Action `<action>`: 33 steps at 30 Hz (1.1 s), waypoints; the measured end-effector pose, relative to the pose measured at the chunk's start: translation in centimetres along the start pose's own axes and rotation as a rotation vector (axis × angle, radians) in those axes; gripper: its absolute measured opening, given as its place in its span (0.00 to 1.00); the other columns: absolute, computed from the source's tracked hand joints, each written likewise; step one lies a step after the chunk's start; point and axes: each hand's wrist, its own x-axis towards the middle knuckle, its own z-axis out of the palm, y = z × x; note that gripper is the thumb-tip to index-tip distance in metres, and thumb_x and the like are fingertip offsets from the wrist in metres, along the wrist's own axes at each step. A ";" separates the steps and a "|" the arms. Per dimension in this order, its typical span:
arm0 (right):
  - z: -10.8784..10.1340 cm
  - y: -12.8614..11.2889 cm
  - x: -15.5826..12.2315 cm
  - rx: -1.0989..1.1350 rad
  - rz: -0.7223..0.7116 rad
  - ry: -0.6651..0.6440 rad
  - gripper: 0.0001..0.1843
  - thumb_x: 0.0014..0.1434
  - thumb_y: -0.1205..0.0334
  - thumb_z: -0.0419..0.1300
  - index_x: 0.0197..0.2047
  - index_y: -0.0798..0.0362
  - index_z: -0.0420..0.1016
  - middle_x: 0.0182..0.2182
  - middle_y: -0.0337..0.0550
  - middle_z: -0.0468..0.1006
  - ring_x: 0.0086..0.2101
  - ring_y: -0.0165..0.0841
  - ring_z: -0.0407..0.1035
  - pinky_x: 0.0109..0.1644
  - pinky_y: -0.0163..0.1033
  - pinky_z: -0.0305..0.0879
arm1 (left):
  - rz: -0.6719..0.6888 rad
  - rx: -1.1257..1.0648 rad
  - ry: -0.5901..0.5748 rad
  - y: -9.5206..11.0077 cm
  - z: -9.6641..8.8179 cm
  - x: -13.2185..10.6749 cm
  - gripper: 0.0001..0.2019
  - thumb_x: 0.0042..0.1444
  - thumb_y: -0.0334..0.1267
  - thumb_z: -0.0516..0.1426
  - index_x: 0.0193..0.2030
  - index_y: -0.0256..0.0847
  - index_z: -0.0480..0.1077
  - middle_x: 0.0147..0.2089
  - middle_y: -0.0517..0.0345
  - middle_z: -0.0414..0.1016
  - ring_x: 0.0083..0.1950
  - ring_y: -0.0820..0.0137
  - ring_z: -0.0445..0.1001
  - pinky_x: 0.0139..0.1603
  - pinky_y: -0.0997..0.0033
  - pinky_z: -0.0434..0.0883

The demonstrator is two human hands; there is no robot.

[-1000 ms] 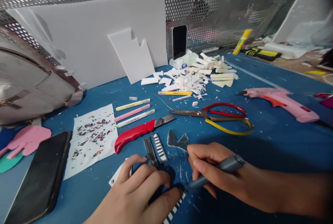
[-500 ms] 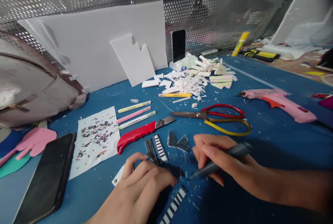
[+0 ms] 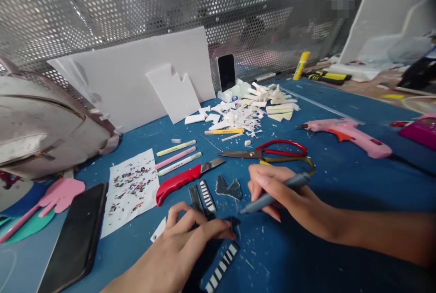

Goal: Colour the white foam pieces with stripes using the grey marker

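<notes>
My right hand [image 3: 282, 191] is closed around a grey marker pen [image 3: 264, 201], whose tip points down-left close above the blue table. My left hand [image 3: 185, 245] rests on the table, thumb and forefinger pressed together on a small dark piece [image 3: 234, 221] that they mostly hide. Just beyond its fingers lie a plain black strip [image 3: 195, 199] and a black-and-white striped strip [image 3: 207, 195]. Another striped strip [image 3: 222, 266] lies nearer me, beside the thumb. A black bow-shaped piece [image 3: 229, 187] sits beyond the pen tip. Partly under my left hand is a white piece [image 3: 158, 230].
Beyond my hands lie a red-handled knife [image 3: 180, 185], scissors [image 3: 255, 153] and highlighters [image 3: 179, 163]. A pink glue gun [image 3: 350, 135] is at right. White scraps [image 3: 238, 116] pile up at the back. A phone [image 3: 76, 234] and a paper with bits [image 3: 131, 188] are at left.
My view has tilted up and shifted, so things sit lower in the picture. The pen tip has lifted slightly away from my left fingertips. Both hands keep their hold.
</notes>
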 end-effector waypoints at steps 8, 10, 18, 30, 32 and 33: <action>0.0 -0.2 0.0 -0.002 0.023 0.018 0.24 0.72 0.46 0.49 0.30 0.54 0.68 0.21 0.32 0.62 0.18 0.23 0.57 0.24 0.33 0.53 | 0.039 0.445 0.273 -2.3 -1.0 -1.2 0.46 0.48 0.73 0.57 0.66 0.46 0.53 0.52 0.61 0.75 0.48 0.68 0.72 0.62 0.63 0.50; 0.0 -0.3 0.1 -0.002 0.032 0.023 0.23 0.72 0.47 0.49 0.31 0.53 0.68 0.21 0.32 0.62 0.18 0.23 0.57 0.24 0.33 0.53 | -0.072 0.519 0.383 -3.1 -1.6 -1.5 0.46 0.49 0.70 0.58 0.66 0.44 0.52 0.53 0.55 0.74 0.50 0.64 0.72 0.62 0.58 0.49; 0.2 -0.4 0.3 -0.007 0.014 0.015 0.22 0.73 0.49 0.49 0.30 0.53 0.67 0.17 0.30 0.60 0.18 0.24 0.55 0.24 0.33 0.51 | -0.197 0.644 0.392 -4.6 -1.4 -0.7 0.46 0.51 0.69 0.57 0.67 0.41 0.50 0.52 0.53 0.76 0.50 0.60 0.71 0.58 0.53 0.53; 0.1 0.0 0.1 -0.043 -0.030 0.006 0.22 0.73 0.49 0.50 0.31 0.53 0.67 0.16 0.29 0.60 0.17 0.24 0.55 0.23 0.33 0.50 | -0.099 0.750 0.357 -2.2 -2.8 -1.9 0.25 0.64 0.51 0.55 0.65 0.46 0.58 0.59 0.57 0.71 0.55 0.64 0.68 0.64 0.57 0.50; 0.0 0.2 0.3 -0.052 -0.040 0.011 0.22 0.73 0.50 0.50 0.31 0.53 0.67 0.17 0.30 0.61 0.17 0.24 0.55 0.22 0.33 0.50 | -0.078 0.760 0.369 -1.7 -3.1 -2.0 0.22 0.66 0.44 0.55 0.64 0.46 0.58 0.59 0.58 0.71 0.56 0.67 0.68 0.64 0.58 0.50; 0.0 0.3 0.4 -0.056 -0.046 0.016 0.22 0.73 0.50 0.50 0.31 0.53 0.67 0.17 0.30 0.61 0.17 0.24 0.55 0.22 0.33 0.50 | -0.073 0.765 0.379 -1.4 -3.2 -2.0 0.21 0.66 0.41 0.54 0.64 0.47 0.58 0.60 0.59 0.71 0.56 0.68 0.68 0.65 0.58 0.51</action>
